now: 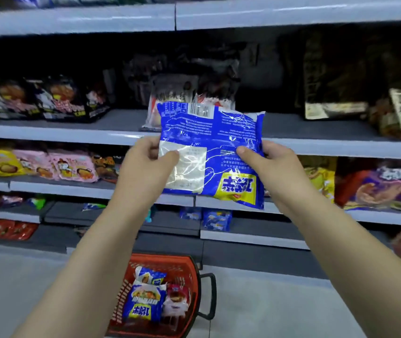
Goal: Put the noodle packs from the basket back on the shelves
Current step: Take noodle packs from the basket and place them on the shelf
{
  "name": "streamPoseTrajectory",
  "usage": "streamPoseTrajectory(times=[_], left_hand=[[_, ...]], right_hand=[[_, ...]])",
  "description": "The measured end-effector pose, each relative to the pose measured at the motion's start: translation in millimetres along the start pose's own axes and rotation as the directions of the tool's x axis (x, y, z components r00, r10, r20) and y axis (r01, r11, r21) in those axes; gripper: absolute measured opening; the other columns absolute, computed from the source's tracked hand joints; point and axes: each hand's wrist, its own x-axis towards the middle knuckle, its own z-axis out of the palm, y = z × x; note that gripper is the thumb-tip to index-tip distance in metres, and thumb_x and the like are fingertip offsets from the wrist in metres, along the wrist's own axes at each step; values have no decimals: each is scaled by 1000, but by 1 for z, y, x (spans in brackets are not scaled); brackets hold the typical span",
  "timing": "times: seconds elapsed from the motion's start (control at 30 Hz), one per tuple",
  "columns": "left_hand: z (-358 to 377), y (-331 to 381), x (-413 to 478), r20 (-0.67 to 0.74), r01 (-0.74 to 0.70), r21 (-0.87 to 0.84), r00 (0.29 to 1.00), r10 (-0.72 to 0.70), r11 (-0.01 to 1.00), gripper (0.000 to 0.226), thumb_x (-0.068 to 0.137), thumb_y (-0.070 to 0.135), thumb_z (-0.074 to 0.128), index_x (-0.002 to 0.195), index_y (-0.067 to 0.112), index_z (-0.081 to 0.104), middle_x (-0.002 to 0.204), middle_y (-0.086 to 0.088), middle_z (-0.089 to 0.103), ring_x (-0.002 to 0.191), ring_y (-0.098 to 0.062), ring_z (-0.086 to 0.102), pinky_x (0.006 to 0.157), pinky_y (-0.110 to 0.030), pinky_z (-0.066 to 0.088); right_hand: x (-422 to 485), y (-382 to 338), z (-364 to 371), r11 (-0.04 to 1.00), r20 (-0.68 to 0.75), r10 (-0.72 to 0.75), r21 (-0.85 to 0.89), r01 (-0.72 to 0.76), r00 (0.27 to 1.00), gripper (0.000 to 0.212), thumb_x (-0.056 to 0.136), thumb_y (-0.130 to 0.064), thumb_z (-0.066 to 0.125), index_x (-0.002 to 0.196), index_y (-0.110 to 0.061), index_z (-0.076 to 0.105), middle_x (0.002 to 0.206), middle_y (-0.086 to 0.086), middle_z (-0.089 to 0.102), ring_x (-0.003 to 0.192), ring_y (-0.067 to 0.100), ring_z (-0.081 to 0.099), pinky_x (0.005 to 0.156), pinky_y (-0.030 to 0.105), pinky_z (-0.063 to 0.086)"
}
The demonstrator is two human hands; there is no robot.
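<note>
I pinched the light, crinkly, slippery blue noodle pack (pixel 209 152) by its side edges, left hand (pixel 143 162) and right hand (pixel 271 164) thumbs on top

- Light is coming from overhead, brightening the pale front edges of the shelves (pixel 72 20) while the recess under the top one is sinking into near black.
- Goods at the back of that recess are showing only as dim, grainy shapes.
- Glare is streaking white across the crinkled film of the blue pack (pixel 209 152), washing out its clear window.
- The floor (pixel 24 289) is looking evenly lit and pale, with only soft shadows.
- Wide-angle distortion is bowing the shelf lines and stretching the forearms toward the lower corners.
- Packs near the left and right edges are smearing with blur; small print is not readable.
</note>
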Motion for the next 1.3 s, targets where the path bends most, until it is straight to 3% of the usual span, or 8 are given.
streamPoseTrajectory(times=[0.23,0.37,0.47,0.67,0.87,1.1,1.2,1.3], left_hand=[[110,101,-18,1,-197,-69,980,197,978,9,91,15,61,89,24,61,82,7,68,67,-2,64,59,-16,49],[169,147,-27,-10,-276,-66,961,276,959,9,85,22,65,93,24,63,90,0,71,82,-17,67,76,-39,54],[211,179,-28,-2,-338,-66,941,339,939,13,87,19,64,100,23,64,93,-1,71,87,-20,68,82,-44,54],[284,230,-9,6,-456,-53,889,457,888,14,90,18,61,101,26,64,96,11,69,84,-9,67,76,-33,55],[336,266,38,76,-558,9,827,556,830,11,90,18,61,88,27,68,89,2,71,79,-13,64,75,-31,50],[396,297,123,140,-506,-90,846,514,858,44,95,24,57,135,25,39,92,5,68,85,-13,67,84,-44,56],[419,311,166,196,-507,-69,837,510,859,49,91,23,60,133,27,35,93,0,69,87,-18,68,86,-47,55],[440,321,202,271,-498,4,835,479,867,43,90,22,59,127,22,37,93,-1,64,88,-23,66,91,-47,53]], right_hand=[[8,-73,-132,980,-73,-183,62,188,980,11,88,-24,68,92,-15,67,81,2,76,68,17,73,60,31,58],[10,-107,-205,959,-107,-278,28,283,954,7,88,-24,68,92,-18,66,73,-4,74,61,11,71,49,24,53],[17,-128,-254,936,-138,-351,-13,353,926,10,87,-25,69,95,-19,65,81,-2,75,69,13,73,61,31,59],[47,-167,-329,901,-189,-433,-91,423,881,10,89,-28,68,96,-23,63,92,-2,74,74,11,73,66,33,60],[104,-197,-373,853,-403,-520,-206,479,753,43,84,-32,73,109,-19,40,106,-3,54,85,8,65,56,22,52],[196,-225,-414,706,-345,-677,-553,443,650,15,90,-27,66,88,-18,54,95,-4,61,74,11,62,62,30,53],[237,-238,-426,712,-355,-664,-568,412,658,11,90,-25,65,84,-24,56,101,-3,63,85,14,63,73,35,55],[274,-247,-435,718,-338,-638,-586,375,692,4,91,-21,62,95,-19,61,91,-4,60,64,7,54,57,23,47]])
